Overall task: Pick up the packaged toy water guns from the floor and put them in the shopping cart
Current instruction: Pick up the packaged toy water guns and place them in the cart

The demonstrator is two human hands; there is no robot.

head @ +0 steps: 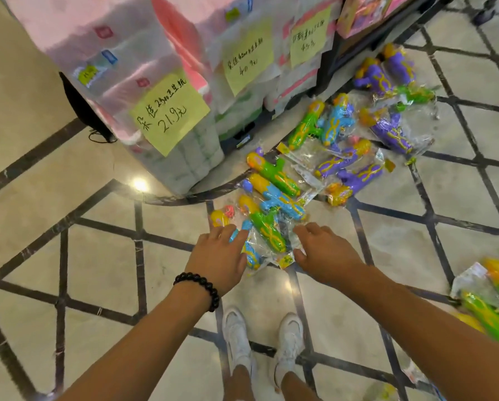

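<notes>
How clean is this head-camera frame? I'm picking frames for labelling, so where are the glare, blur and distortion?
Head view: ceiling-light glare spots on the floor; reflections on the clear bags of the water guns; the price signs and the packages at the right edge are smeared; wide-angle bending curves the tile lines. The left hand and right hand are fairly sharp.

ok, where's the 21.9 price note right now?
Head view, upper left of centre: the yellow 21.9 note is stuck on the pink wrapped tissue stack, above the water guns.
</notes>
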